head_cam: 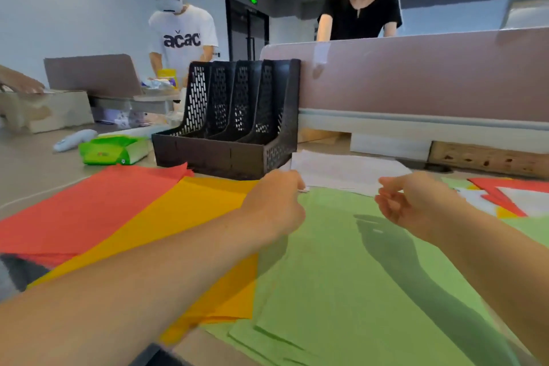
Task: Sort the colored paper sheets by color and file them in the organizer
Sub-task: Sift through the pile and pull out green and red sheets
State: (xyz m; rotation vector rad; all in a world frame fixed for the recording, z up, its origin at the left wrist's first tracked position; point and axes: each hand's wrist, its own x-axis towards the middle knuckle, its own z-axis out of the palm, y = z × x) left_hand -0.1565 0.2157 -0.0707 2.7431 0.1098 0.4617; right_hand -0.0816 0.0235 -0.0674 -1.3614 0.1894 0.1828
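The left forearm [118,306] is seen nearest, stretched in from 7 o'clock across the orange sheets [193,211]. Thin, matt, rectangular paper is spread in loose stacks over the surface [29,163]. Pale green sheets [341,291] are fanned from the centre to 5 o'clock. The orange stack lies against them at 8 o'clock and red sheets [89,211] lie at 9 o'clock. White sheets [347,171] lie flat at 1 o'clock, and a mixed pile [511,196] of red, white, orange and green is seen at 3 o'clock. A black plastic organizer [208,154], with perforated dividers and four upright slots, stands at 12 o'clock, just beside the white sheets.

The left hand [276,202] is held knuckles-up at the far edge of the green stack, fingers curled under. Whether its grip is clamped on a sheet cannot be told. The right hand [416,202] is held above the green sheets at 2 o'clock, its grip loosely curled, thumb and fingers apart, with nothing held.
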